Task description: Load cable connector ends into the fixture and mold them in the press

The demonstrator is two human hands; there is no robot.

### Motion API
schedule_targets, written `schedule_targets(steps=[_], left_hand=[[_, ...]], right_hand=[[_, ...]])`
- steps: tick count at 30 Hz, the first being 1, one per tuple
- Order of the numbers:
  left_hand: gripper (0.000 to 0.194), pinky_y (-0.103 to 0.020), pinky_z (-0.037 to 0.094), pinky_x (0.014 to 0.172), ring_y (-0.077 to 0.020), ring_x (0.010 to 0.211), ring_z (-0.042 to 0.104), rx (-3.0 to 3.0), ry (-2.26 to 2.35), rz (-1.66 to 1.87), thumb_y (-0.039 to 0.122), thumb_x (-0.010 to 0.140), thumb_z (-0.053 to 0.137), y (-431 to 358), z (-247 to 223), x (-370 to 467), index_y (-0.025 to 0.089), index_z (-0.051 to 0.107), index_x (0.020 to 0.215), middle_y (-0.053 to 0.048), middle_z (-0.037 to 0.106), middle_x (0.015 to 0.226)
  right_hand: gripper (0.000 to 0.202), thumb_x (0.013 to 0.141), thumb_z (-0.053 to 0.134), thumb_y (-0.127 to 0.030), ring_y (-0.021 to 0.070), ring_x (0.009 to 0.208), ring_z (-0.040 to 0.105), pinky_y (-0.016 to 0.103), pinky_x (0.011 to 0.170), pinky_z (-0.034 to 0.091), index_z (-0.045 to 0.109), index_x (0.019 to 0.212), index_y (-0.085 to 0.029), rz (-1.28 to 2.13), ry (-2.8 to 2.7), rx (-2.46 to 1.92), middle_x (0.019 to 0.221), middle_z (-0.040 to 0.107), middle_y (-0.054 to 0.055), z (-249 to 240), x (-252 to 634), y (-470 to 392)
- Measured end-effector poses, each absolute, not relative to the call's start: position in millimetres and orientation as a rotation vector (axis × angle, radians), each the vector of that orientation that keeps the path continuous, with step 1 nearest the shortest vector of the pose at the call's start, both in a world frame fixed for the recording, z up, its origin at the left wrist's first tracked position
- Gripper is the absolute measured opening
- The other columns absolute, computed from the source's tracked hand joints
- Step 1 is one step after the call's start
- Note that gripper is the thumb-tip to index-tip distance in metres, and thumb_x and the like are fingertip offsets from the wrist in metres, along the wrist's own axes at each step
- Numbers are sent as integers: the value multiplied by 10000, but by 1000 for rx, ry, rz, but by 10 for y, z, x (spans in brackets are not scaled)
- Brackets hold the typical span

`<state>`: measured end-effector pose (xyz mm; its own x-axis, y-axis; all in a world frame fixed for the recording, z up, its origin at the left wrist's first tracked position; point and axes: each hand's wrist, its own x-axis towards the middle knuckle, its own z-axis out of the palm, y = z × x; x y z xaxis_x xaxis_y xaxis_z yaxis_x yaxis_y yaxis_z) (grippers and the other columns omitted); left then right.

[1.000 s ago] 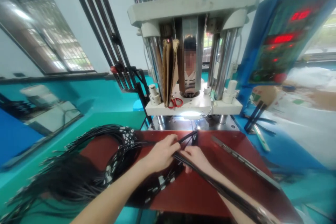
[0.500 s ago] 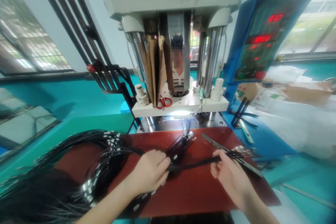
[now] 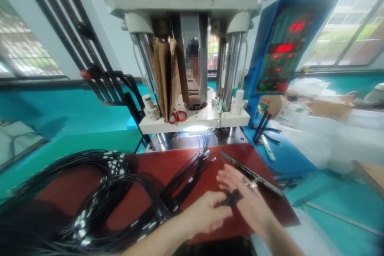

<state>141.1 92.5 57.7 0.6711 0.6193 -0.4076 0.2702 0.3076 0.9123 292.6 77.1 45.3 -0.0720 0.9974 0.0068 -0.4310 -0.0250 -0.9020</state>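
Note:
My left hand (image 3: pixel 211 210) is closed around a bundle of black cables (image 3: pixel 233 198) close to its ends. Small metal connector tips (image 3: pixel 249 185) stick out of the bundle towards my right hand (image 3: pixel 250 202). That hand is open, its fingers stretched out flat and its palm against the tips. Just beyond it, a long metal bar (image 3: pixel 264 183) lies slantwise on the reddish-brown board (image 3: pixel 156 164). More black cables with white and silver ends (image 3: pixel 192 178) run from under the press across the board. Part of the held bundle is hidden by my left hand and forearm.
A large coil of black cables (image 3: pixel 115 200) covers the board's left side. Behind stands a press (image 3: pixel 186 0) with cardboard (image 3: pixel 163 84) and red-handled scissors (image 3: pixel 179 117) on its plate. A blue control box (image 3: pixel 279 44) is at the right, above a blue surface holding a cutter (image 3: pixel 268 148).
My left hand has moved right, near the bundle's connector ends. My right hand has opened from its grip, fingers now straight. The view has shifted slightly to the right.

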Motion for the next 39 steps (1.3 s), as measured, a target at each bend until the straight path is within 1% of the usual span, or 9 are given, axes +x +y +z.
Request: schedule_targets(steps=[5,11,14,17,23,28,31,34,39], left_hand=[[345,-144,232,317,-36,301,339,1273,894,202,497,708,516,988,469,1498,153,488,717,66,447,429],[268,-151,297,327,-36,307,370,1241,844,259,412,713,528,1035,589,1651,149,479,734,64,474,461],[287,-155,302,322,-42,317,389,1244,825,314,432,726,508,1066,603,1768,149,464,753,48,503,496],[373,-172,337,331,-61,341,432,1188,798,339,508,715,497,1101,549,1864,142,462,776,21,533,523],[375,-165,289,329,-49,346,417,1093,721,386,465,654,603,1152,434,1868,134,471,771,30,507,530],[260,-161,167,331,-5,317,306,1044,775,536,339,658,612,1217,387,1813,157,438,720,68,453,519],[210,-166,167,337,-7,312,291,1052,791,551,295,666,590,1250,359,1807,164,438,730,87,407,492],[195,-165,147,338,-10,305,256,1044,793,546,274,675,563,1258,347,1819,182,394,706,110,337,447],[220,-151,128,328,-13,299,207,1022,737,528,296,700,552,1227,382,1837,205,356,743,134,280,427]], right_hand=[[359,808,537,-446,247,1121,477,434,1016,276,612,1086,-231,1095,-1170,-1078,1164,580,80,823,3327,972],[445,842,431,-502,227,942,596,408,906,409,627,1040,-155,1466,-1271,-1068,951,664,114,818,3250,1053],[419,829,453,-490,201,745,648,294,596,529,614,1053,-174,1662,-1219,-1080,999,638,106,752,3155,1036],[437,822,421,-524,148,475,609,220,311,426,596,1072,-212,1730,-1173,-1196,1040,606,95,713,3091,1023],[397,832,435,-471,192,761,629,276,621,510,663,945,-167,1446,-1310,-1303,922,654,81,658,3081,1112],[369,849,409,-392,240,1035,541,402,935,375,590,1083,-172,961,-1646,-1494,1098,616,98,619,3500,1157],[413,733,541,-186,315,1051,506,450,892,374,537,1140,-115,319,-2035,-1940,1140,569,173,508,3787,1029],[357,705,421,-25,294,890,569,368,705,425,565,1022,-107,-53,-2227,-2227,963,602,165,400,3871,849],[145,650,419,-74,219,693,571,293,584,366,461,739,-182,151,-2182,-2191,732,574,62,344,3768,755]])
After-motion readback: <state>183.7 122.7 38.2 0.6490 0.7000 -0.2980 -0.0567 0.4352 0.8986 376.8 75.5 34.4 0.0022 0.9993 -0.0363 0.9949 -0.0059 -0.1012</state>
